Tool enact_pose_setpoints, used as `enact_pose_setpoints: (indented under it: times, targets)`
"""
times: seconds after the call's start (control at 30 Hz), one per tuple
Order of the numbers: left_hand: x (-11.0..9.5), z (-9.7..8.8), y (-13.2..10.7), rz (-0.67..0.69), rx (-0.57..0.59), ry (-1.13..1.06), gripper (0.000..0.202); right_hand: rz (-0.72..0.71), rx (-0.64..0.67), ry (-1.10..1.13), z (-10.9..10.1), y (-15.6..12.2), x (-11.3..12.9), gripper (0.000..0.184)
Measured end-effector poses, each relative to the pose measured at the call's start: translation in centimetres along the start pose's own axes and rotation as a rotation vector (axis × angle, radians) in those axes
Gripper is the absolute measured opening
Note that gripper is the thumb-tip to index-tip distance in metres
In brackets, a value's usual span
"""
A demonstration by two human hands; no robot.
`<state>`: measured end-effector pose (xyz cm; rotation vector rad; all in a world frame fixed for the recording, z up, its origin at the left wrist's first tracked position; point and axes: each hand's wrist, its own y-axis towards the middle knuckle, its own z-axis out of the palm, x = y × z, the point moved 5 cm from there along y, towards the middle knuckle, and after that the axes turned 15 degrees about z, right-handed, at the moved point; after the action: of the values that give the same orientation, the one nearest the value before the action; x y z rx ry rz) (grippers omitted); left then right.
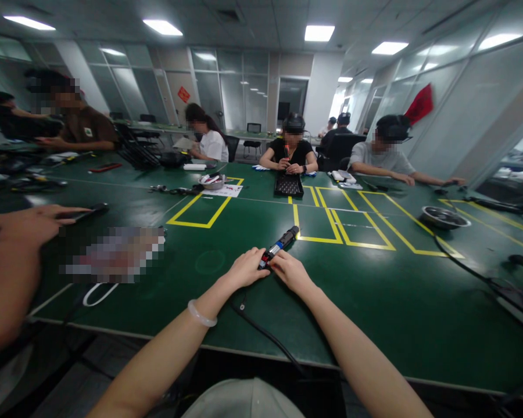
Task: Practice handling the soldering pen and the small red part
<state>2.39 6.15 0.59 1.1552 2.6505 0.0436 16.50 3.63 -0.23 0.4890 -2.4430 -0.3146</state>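
Both my hands meet at the near middle of the green table (375, 302), on a slim black tool (279, 244) with a red and blue band that points away toward the yellow floor-tape boxes. My left hand (244, 269), with a pale bracelet on the wrist, pinches the tool's near end. My right hand (290, 270) closes its fingers on the same end from the right. A black cable (261, 331) runs from under my hands back toward the table's near edge.
Another person's forearm and hand (26, 226) rest on the table at the left by a dark phone (83, 212). Several seated people work at the far side. A metal bowl (444, 217) and cables lie at the right; a black tray (289, 184) sits mid-table.
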Motion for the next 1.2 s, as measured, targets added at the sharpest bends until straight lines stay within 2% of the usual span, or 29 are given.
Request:
enact_pose_setpoints:
  times: [0.13, 0.23, 0.43, 0.57, 0.7, 0.93, 1.2]
  targets:
    - [-0.5, 0.0, 0.4, 0.02, -0.013, 0.12, 0.057, 0.012, -0.007, 0.042, 0.4, 0.0, -0.2, 0.013]
    - [-1.1, 0.2, 0.7, -0.016, -0.013, 0.167, 0.056, 0.019, -0.015, 0.061, 0.6, 0.1, -0.4, 0.011]
    - [-1.9, 0.1, 1.0, -0.079, -0.042, 0.237, 0.044, 0.051, -0.028, 0.136, 0.4, 0.1, -0.7, 0.013]
    - [-1.9, -0.1, 1.0, -0.109, -0.03, 0.211, 0.033, 0.082, -0.036, 0.205, 0.3, 0.2, -1.1, 0.016]
    - [-1.2, -0.4, 0.7, -0.134, -0.019, 0.19, 0.036, 0.14, -0.056, 0.232, 0.0, 0.2, -1.8, 0.019]
    - [1.9, -1.3, -1.6, -0.19, -0.023, 0.213, 0.044, 0.139, -0.042, 0.198, -0.2, 0.2, -1.7, 0.015]
    - [8.8, -3.2, -5.9, -0.418, -0.008, 0.253, 0.055, 0.156, -0.019, 0.206, 0.0, 0.2, -1.9, 0.015]
